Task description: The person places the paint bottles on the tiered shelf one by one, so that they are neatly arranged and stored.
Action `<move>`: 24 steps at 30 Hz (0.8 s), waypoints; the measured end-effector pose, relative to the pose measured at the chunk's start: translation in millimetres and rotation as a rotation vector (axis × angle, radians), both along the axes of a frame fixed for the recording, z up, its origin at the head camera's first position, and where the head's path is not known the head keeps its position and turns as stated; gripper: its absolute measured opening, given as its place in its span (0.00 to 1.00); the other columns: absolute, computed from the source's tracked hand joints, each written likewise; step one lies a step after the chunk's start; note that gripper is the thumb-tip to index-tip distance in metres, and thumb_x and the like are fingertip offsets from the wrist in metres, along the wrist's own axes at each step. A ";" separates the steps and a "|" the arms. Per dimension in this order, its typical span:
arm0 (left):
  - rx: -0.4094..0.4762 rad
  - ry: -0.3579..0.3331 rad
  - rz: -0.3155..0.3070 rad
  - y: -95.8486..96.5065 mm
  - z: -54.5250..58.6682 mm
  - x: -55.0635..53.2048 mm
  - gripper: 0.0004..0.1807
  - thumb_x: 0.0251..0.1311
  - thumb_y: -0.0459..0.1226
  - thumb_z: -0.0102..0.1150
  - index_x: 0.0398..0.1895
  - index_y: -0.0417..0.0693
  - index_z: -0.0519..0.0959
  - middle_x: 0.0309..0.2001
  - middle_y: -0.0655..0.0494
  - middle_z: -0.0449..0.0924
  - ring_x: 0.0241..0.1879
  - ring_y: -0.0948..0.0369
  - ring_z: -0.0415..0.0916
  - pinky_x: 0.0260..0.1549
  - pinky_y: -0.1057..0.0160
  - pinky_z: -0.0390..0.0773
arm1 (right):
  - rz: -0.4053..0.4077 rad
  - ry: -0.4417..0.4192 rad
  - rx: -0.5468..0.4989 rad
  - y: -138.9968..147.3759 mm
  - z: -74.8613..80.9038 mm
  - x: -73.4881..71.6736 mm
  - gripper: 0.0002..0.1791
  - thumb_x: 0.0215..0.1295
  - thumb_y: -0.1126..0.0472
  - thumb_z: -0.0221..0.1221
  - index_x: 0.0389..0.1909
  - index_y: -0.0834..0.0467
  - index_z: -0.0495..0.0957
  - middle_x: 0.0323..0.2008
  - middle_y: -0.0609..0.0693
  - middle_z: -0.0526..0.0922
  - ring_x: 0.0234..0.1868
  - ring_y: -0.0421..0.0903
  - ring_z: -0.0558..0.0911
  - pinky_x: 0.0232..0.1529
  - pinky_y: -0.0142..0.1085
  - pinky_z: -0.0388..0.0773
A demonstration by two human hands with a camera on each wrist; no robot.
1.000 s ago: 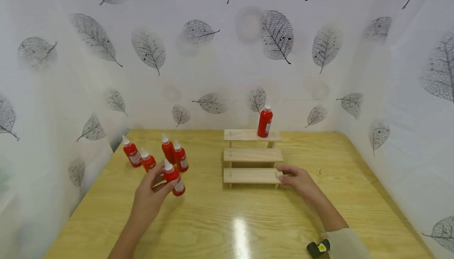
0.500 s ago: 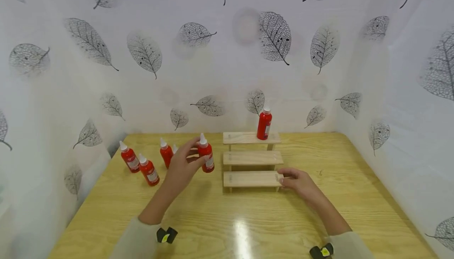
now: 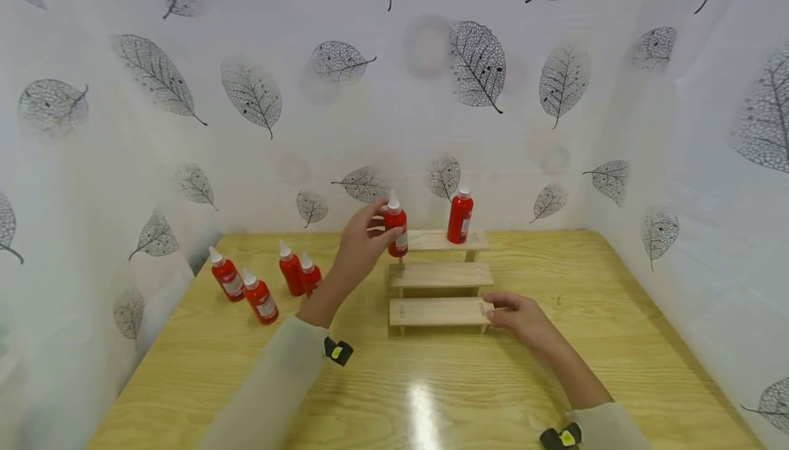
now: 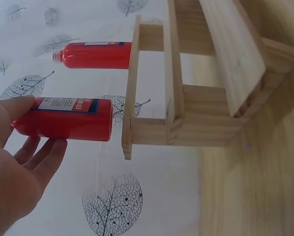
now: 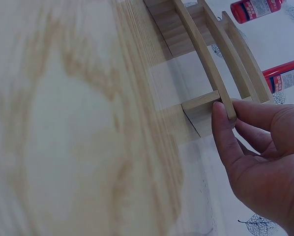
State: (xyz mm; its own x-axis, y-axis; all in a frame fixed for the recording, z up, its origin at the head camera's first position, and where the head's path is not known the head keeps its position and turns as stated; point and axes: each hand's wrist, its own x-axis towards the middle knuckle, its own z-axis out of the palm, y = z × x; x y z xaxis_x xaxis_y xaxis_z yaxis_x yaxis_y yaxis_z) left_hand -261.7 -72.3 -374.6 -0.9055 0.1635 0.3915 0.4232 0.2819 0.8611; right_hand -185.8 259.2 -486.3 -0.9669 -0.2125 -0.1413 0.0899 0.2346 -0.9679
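Note:
My left hand [image 3: 362,241] grips a red squeeze bottle [image 3: 400,244] with a white pointed nozzle, upright at the left end of the stepped wooden display stand [image 3: 440,274]. In the left wrist view, a small gap shows between the bottle's base [image 4: 103,120] and the top plank [image 4: 131,93]. A second red bottle [image 3: 459,218] stands on the right part of that plank. At the stand's lowest step, my right hand [image 3: 520,316] pinches the right end of the plank [image 5: 218,91] between thumb and fingers.
Several red bottles with white nozzles, one of them in front [image 3: 261,301], stand on the left of the wooden table [image 3: 493,388]. My left forearm partly covers one bottle [image 3: 311,277]. A leaf-patterned white curtain [image 3: 394,128] encloses the table at the back and sides.
My left hand has lifted the bottle from the group on the left and carried it right and up to the stand's top plank. The right hand has stayed on the lowest step.

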 end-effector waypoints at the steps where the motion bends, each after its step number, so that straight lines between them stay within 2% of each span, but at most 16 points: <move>1: 0.005 0.005 -0.006 3.6 1.1 -3.6 0.33 0.65 0.38 0.66 0.73 0.51 0.68 0.61 0.49 0.74 0.57 0.52 0.78 0.56 0.53 0.82 | 0.006 0.007 0.000 0.4 -0.2 -0.3 0.28 0.71 0.61 0.61 0.66 0.70 0.69 0.55 0.64 0.77 0.47 0.45 0.83 0.49 0.38 0.85; 7: -0.020 0.012 -0.039 23.3 1.5 -22.7 0.30 0.67 0.36 0.64 0.71 0.50 0.69 0.60 0.49 0.74 0.57 0.52 0.77 0.56 0.55 0.82 | 0.007 0.015 0.001 0.0 0.9 0.3 0.28 0.71 0.62 0.61 0.66 0.71 0.69 0.56 0.66 0.77 0.47 0.45 0.83 0.49 0.38 0.85; 14: -0.044 -0.025 -0.040 35.8 -0.8 -34.2 0.31 0.69 0.38 0.63 0.74 0.52 0.67 0.62 0.50 0.73 0.58 0.53 0.76 0.58 0.54 0.81 | 0.002 0.007 0.003 -0.6 2.2 0.4 0.29 0.71 0.61 0.61 0.67 0.70 0.68 0.56 0.66 0.77 0.47 0.48 0.83 0.49 0.39 0.85; 20: -0.047 -0.096 -0.046 36.4 -0.3 -36.4 0.32 0.69 0.41 0.62 0.75 0.59 0.65 0.63 0.52 0.72 0.59 0.51 0.75 0.56 0.49 0.81 | -0.005 0.009 0.010 -1.0 2.5 1.2 0.28 0.71 0.61 0.61 0.67 0.70 0.69 0.56 0.66 0.77 0.47 0.46 0.82 0.49 0.39 0.85; 24: -0.048 -0.085 -0.044 28.7 0.2 -30.1 0.31 0.70 0.43 0.61 0.75 0.59 0.65 0.66 0.51 0.70 0.62 0.50 0.73 0.59 0.49 0.79 | 0.002 0.008 0.002 -1.6 2.7 2.2 0.29 0.71 0.61 0.61 0.67 0.71 0.68 0.57 0.66 0.76 0.48 0.46 0.82 0.49 0.39 0.85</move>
